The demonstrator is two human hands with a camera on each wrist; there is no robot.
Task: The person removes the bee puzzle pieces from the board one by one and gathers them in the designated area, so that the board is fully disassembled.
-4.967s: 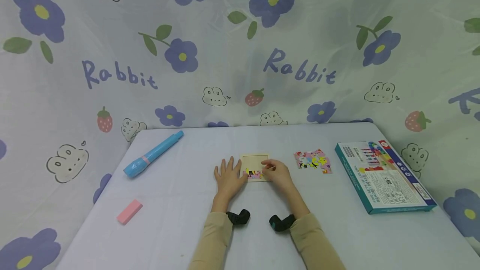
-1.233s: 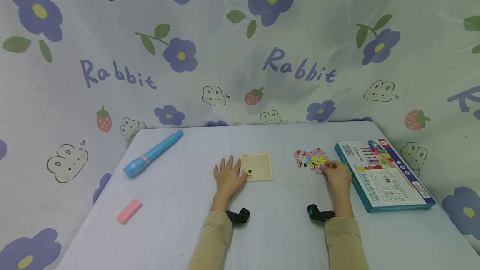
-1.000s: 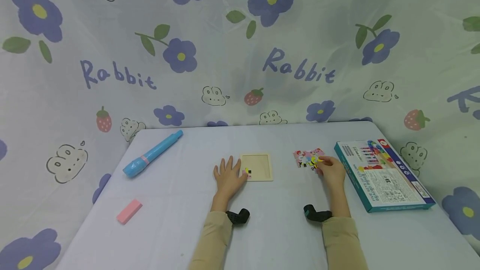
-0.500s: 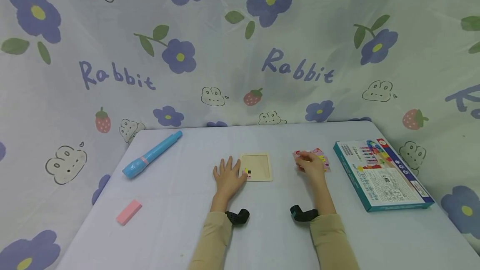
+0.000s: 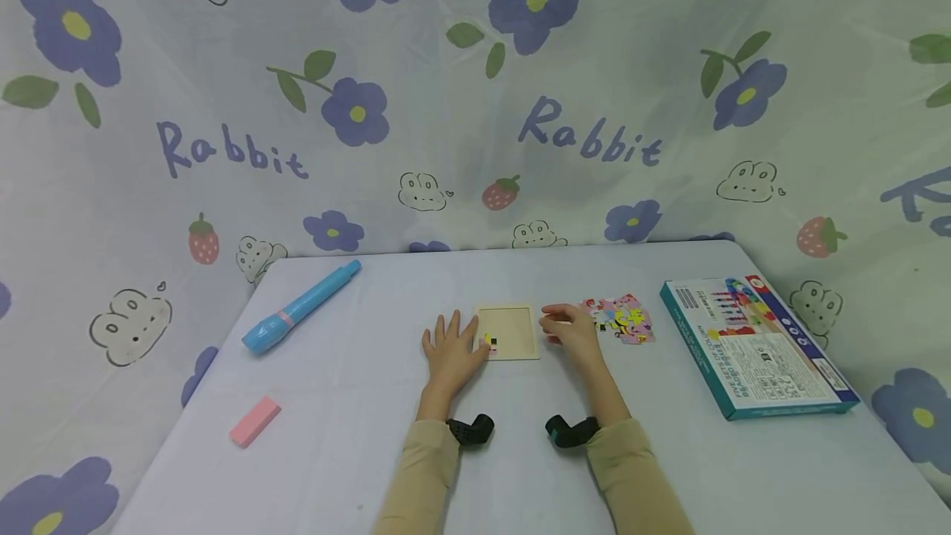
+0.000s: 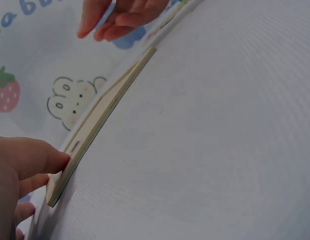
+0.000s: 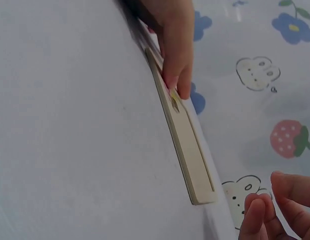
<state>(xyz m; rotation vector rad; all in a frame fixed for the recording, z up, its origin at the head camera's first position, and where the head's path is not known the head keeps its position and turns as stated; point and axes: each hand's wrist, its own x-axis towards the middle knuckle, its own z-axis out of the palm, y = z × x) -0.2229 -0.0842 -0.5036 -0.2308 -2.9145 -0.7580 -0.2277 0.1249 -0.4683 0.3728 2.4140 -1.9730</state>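
My left hand (image 5: 449, 357) lies with fingers spread at the left edge of a small wooden puzzle tray (image 5: 535, 337). Its thumb touches the tray's lower left corner, beside a single small puzzle piece (image 5: 494, 343) coloured pink, yellow and black. Just right of the tray hovers my right hand (image 5: 575, 337), fingers loosely bent and nothing visible between them. In the left wrist view that right hand (image 6: 125, 17) shows a gap between its thumb and fingers. A cluster of colourful puzzle pieces (image 5: 627, 319) lies on the table behind and right of it.
A teal-edged printed box (image 5: 758, 353) lies at the right of the white table. To the left are a blue torch-shaped object (image 5: 305, 305) and a pink block (image 5: 256, 421). A patterned curtain (image 5: 475, 106) hangs behind the table.
Several puzzle pieces have left the tray; one stays in its lower left corner. My right hand went to the cluster, moved across it, then came back left beside the tray. My left hand stayed put.
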